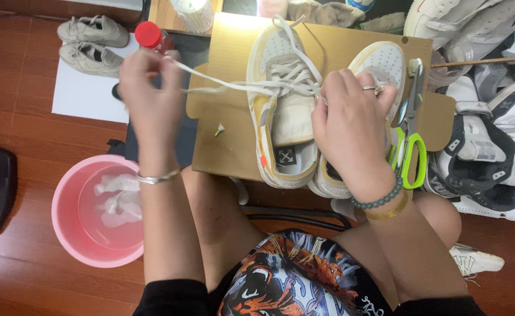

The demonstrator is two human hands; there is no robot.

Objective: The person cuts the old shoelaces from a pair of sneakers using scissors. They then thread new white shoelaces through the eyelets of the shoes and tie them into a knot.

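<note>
The white-and-tan sneaker [283, 111] lies on a cardboard box [222, 134] across the person's knees. The left hand [146, 88], left of the sneaker, pinches the white shoelace [222, 86] between closed fingers, drawn taut from the eyelets. The right hand [351, 123] presses on the sneaker's right side, fingers curled at the lacing. Green-handled scissors [408, 137] lie right of the sneaker

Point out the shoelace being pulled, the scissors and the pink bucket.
shoelace [222, 85], head view, on the taut stretch between the hands.
scissors [410, 153], head view, on the green handle loops.
pink bucket [65, 193], head view, on its left rim.
</note>
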